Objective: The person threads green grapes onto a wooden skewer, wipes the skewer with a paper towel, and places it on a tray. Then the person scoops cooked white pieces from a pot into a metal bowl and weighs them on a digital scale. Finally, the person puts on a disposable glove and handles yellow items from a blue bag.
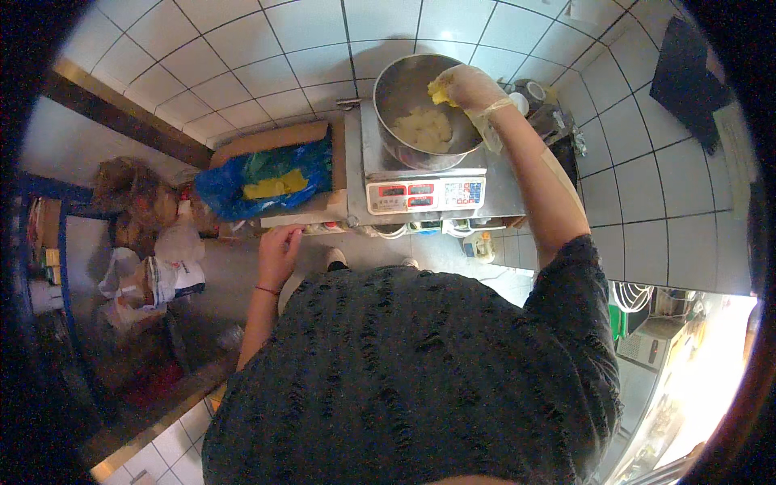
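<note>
My right hand, in a clear plastic glove, reaches over the rim of a deep steel mixing bowl. Its fingers are closed on a yellow lump of what looks like butter. Paler yellow lumps lie in the bottom of the bowl. The bowl stands on a digital scale with lit red displays and a keypad. Bare and with its fingers curled in, my left hand hangs by the counter's front edge; I see nothing in it. Just beyond it is a cardboard box lined with blue plastic, holding a yellow slab.
White cups and clear plastic wrapping stand close to the right of the bowl. A tiled wall rises behind the counter. Bags lie to the left, and a yellowish-white container sits below the counter.
</note>
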`<action>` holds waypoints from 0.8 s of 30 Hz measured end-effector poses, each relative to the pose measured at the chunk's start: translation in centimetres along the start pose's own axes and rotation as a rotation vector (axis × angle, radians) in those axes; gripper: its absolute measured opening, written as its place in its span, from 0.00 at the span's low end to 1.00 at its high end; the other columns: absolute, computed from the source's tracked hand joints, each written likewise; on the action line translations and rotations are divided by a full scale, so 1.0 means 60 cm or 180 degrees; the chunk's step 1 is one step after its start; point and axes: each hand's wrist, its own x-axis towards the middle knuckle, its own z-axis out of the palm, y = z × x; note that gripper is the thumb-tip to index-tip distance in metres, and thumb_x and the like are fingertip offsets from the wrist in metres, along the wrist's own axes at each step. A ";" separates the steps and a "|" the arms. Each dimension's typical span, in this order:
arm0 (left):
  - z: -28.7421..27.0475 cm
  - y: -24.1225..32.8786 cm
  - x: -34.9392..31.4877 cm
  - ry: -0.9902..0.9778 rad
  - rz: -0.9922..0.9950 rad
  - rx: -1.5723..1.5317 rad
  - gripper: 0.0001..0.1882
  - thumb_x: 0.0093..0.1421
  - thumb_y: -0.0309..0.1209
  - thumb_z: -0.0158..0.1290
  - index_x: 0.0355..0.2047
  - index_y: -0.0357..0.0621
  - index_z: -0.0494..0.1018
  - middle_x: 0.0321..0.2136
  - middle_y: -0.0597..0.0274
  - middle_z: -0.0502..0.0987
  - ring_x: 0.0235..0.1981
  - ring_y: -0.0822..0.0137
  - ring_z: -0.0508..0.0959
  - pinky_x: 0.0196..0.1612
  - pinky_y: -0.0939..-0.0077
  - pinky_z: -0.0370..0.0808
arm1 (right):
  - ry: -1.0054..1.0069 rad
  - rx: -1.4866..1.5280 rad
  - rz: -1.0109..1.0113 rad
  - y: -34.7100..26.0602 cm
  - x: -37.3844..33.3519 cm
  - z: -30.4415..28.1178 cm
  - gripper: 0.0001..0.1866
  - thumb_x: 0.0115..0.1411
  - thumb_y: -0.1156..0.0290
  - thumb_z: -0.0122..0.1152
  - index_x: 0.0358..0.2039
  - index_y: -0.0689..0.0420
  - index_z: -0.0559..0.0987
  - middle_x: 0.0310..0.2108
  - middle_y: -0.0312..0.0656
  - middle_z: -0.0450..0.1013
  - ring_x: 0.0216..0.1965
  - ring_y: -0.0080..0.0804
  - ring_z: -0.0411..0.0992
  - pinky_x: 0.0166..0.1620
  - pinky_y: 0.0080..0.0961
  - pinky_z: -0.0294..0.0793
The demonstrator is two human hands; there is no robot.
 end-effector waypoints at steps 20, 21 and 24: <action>-0.011 -0.044 0.029 -0.0037 -0.0040 -0.0145 0.09 0.63 0.33 0.55 0.38 0.43 0.80 0.32 0.57 0.81 0.30 0.61 0.79 0.36 0.68 0.74 | -0.0161 0.1420 0.0240 0.027 0.051 0.059 0.11 0.52 0.68 0.64 0.34 0.58 0.86 0.28 0.45 0.81 0.29 0.33 0.79 0.35 0.33 0.79; -0.012 -0.044 0.032 0.0008 -0.0068 -0.0202 0.09 0.63 0.33 0.55 0.39 0.42 0.80 0.33 0.57 0.81 0.31 0.61 0.79 0.36 0.69 0.75 | -0.0279 0.0776 0.0112 0.028 0.055 0.061 0.11 0.52 0.68 0.64 0.34 0.58 0.86 0.28 0.46 0.81 0.29 0.34 0.80 0.35 0.34 0.79; -0.016 -0.044 0.032 -0.0084 -0.0160 -0.0269 0.09 0.64 0.32 0.55 0.39 0.41 0.80 0.34 0.55 0.81 0.32 0.62 0.80 0.38 0.71 0.76 | -0.0323 -0.0013 0.0094 0.028 0.063 0.068 0.11 0.51 0.66 0.65 0.32 0.58 0.86 0.31 0.48 0.81 0.31 0.41 0.80 0.37 0.38 0.79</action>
